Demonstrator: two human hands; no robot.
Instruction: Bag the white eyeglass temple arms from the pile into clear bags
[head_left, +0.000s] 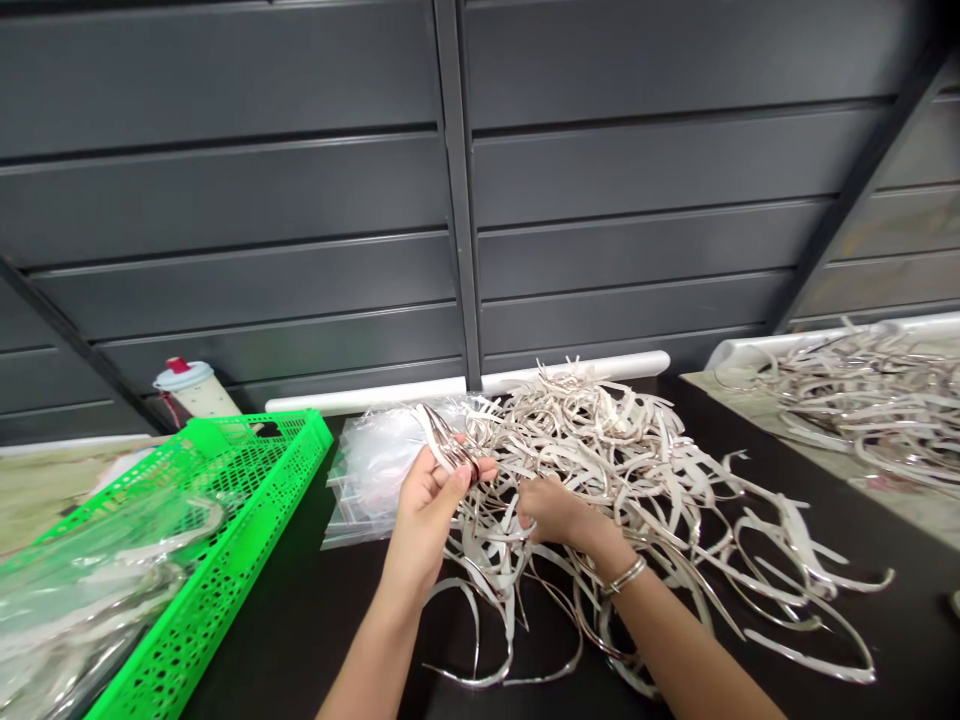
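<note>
A large tangled pile of curved white and silvery strips [600,440] lies on the dark tabletop [285,610]. My left hand [439,490] is closed on a small bunch of strips [442,437], thumb across them, at the pile's left edge. To its right, my right hand [551,510], with a silver bangle on the wrist, is closed low at the near side of the pile. Its fingers curl downward among the strips, and what they hold, if anything, is hidden. The two hands are apart.
A green perforated basket [247,545] at left holds clear bags of strips [112,610]. Flat clear bags [375,470] lie beside the pile. A bottle [196,388] stands behind the basket. More strips [885,400] lie at right. Grey panels [300,190] rise behind.
</note>
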